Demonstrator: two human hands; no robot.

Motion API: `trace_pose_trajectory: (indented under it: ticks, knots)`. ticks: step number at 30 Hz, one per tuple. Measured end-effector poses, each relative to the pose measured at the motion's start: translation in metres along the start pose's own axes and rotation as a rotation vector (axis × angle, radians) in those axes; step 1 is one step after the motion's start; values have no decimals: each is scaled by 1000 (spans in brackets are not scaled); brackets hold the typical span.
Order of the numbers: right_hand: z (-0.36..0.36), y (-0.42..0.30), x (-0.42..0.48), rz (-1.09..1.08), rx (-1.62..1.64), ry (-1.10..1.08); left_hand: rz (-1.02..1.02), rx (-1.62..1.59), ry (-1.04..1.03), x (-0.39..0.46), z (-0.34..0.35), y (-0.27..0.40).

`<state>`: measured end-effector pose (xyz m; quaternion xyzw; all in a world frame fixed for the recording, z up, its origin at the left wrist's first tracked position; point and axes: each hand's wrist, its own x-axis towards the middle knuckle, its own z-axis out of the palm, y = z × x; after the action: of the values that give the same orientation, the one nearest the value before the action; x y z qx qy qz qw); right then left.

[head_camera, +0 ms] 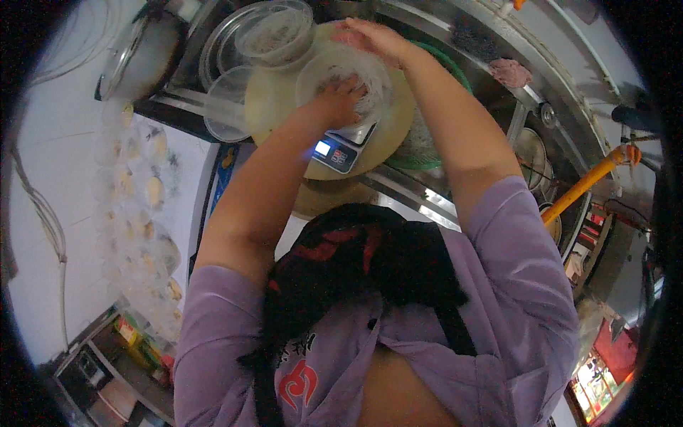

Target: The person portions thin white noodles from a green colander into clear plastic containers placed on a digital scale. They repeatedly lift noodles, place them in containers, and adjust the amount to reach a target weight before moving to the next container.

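Observation:
My left hand (341, 101) reaches into a clear plastic bowl (309, 74), its fingers among whitish, translucent strands (376, 101) that look like thin noodles. Blur hides whether the fingers grip any of them. The bowl rests on a small digital kitchen scale (344, 155) with a lit display. Under the scale is a round, pale yellow board (389, 147). Beyond the bowl's far rim is my right hand (376, 42), fingers stretched out and nothing visible in it; whether it touches the rim is unclear.
A lidded-looking clear tub (275, 32) with similar strands stands at the back left, near a clear round lid (227, 107). A green mesh basket (427, 155) sits partly under the board. Left are several bagged pale items (155, 192); right, a yellow pole (581, 184).

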<state>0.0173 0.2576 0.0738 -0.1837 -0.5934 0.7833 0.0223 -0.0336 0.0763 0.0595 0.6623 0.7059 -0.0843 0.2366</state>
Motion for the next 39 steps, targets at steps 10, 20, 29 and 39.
trace_pose_trajectory:
  ticks: [10,20,29,39]
  knots:
    - [7,-33,-93,-435,-1194,-46,80,-131,170,-65,-42,7]
    - [4,43,-115,99,-250,300,464,98,702,-50,-1,53]
    - [36,51,-120,159,-119,325,-120,-507,901,-69,-31,1]
    - [52,9,-132,179,-295,130,-556,-1602,519,-118,9,-3]
